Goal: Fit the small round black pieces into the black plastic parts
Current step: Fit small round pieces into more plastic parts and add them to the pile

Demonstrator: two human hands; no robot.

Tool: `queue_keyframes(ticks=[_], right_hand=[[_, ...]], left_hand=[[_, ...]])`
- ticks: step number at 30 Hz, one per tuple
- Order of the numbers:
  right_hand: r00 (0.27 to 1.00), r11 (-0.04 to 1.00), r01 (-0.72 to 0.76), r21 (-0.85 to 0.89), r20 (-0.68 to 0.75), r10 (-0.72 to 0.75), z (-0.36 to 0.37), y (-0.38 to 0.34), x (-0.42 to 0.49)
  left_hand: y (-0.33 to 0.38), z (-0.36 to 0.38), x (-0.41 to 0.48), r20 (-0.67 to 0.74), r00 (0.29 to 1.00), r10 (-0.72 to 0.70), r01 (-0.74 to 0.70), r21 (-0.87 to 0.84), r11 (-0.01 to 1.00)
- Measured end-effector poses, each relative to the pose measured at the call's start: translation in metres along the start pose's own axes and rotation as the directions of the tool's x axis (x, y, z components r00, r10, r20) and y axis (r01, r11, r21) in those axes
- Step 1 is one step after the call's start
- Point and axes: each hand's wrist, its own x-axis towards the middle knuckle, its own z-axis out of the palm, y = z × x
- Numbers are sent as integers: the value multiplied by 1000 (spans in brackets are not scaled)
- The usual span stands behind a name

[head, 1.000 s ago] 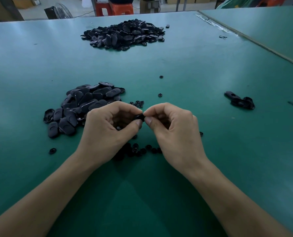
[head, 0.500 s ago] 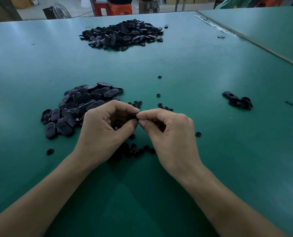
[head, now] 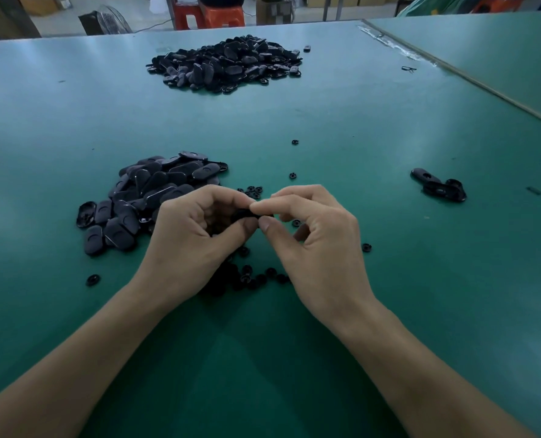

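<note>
Your left hand (head: 196, 235) and right hand (head: 313, 241) both pinched one part (head: 242, 214) mid-frame, fingertips nearly touching. Loose round pieces (head: 256, 276) lay scattered right below them, a pile (head: 155, 191) of parts at centre left, a bigger heap (head: 228, 63) up top.

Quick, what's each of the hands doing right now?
Left hand: pinching a black plastic part.
Right hand: pinching the same part's other end.

I see oval black parts heaped in a near pile (head: 155, 197), one held part (head: 242, 214) just right of it, a larger pile (head: 225, 63) well beyond, and small round pieces (head: 250, 278) scattered beside it.
</note>
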Motion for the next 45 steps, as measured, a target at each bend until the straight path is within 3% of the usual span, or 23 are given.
queue_keyframes(ticks=[8, 19, 32, 45], right_hand=[[983, 977, -159, 140, 119, 143, -8, 6, 6], [973, 999, -40, -7, 229, 41, -17, 6, 10], [975, 991, -129, -26, 177, 132, -10, 4, 8], [980, 994, -99, 36, 175, 91, -12, 2, 8]], left_hand=[[-1, -3, 0, 4, 999, -48, 48, -18, 999], [-1, -2, 0, 10, 996, -85, 86, -50, 995], [0, -1, 0, -7, 997, -72, 72, 11, 997], [0, -3, -2, -43, 999, 1, 1, 53, 999]])
